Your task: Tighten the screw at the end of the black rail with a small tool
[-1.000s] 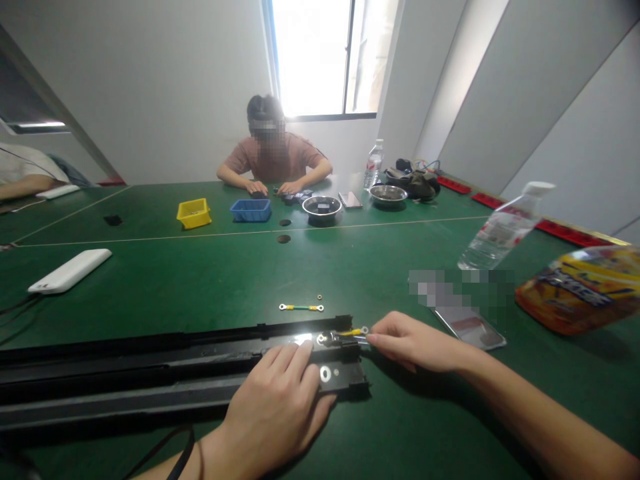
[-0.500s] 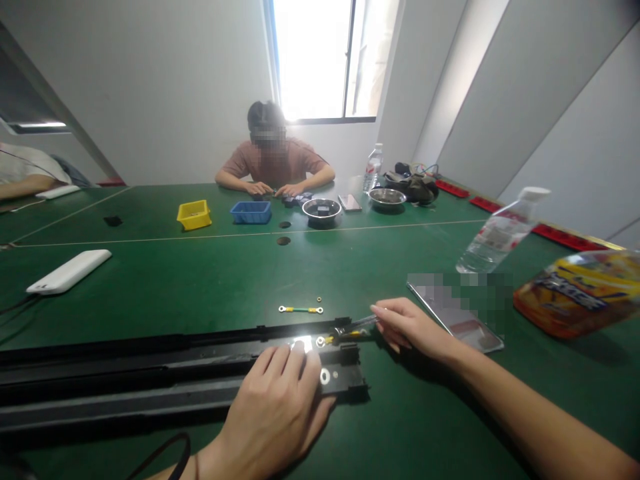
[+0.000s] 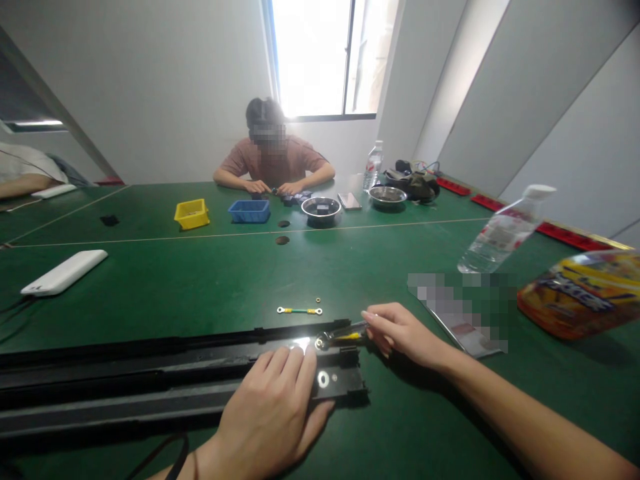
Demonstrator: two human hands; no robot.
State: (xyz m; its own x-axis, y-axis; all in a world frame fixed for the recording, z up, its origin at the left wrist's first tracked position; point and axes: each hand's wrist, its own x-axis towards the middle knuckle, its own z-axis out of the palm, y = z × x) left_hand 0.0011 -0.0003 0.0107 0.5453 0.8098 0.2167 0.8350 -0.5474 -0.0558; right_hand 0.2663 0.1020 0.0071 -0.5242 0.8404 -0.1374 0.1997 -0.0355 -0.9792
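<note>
A long black channel-shaped rail (image 3: 200, 393) lies across the near table, its end towards the right. My left hand (image 3: 275, 400) is closed over the rail near that end, fingers on top and thumb at the near side. My right hand (image 3: 400, 333), fingers pinched, grips a silver wrench (image 3: 345, 331). The wrench head sits around or on a nut (image 3: 321, 343) in the rail. A yellow-sleeved wire end (image 3: 353, 336) runs beside the wrench. Just behind the rail lie a short green-yellow wire with ring terminals (image 3: 300, 311) and a small brass-coloured nut (image 3: 318, 300).
To the right are a phone (image 3: 465, 327), a tilted-looking water bottle (image 3: 505, 230) and an orange drink bottle (image 3: 575, 293). A white power bank (image 3: 65, 273) lies left. Beyond stand yellow (image 3: 192, 215) and blue (image 3: 250, 212) bins and a metal bowl (image 3: 321, 212), before a seated person (image 3: 275, 157).
My right hand has moved slightly left, bringing the wrench head from beside the nut onto it. My left hand stays on the rail.
</note>
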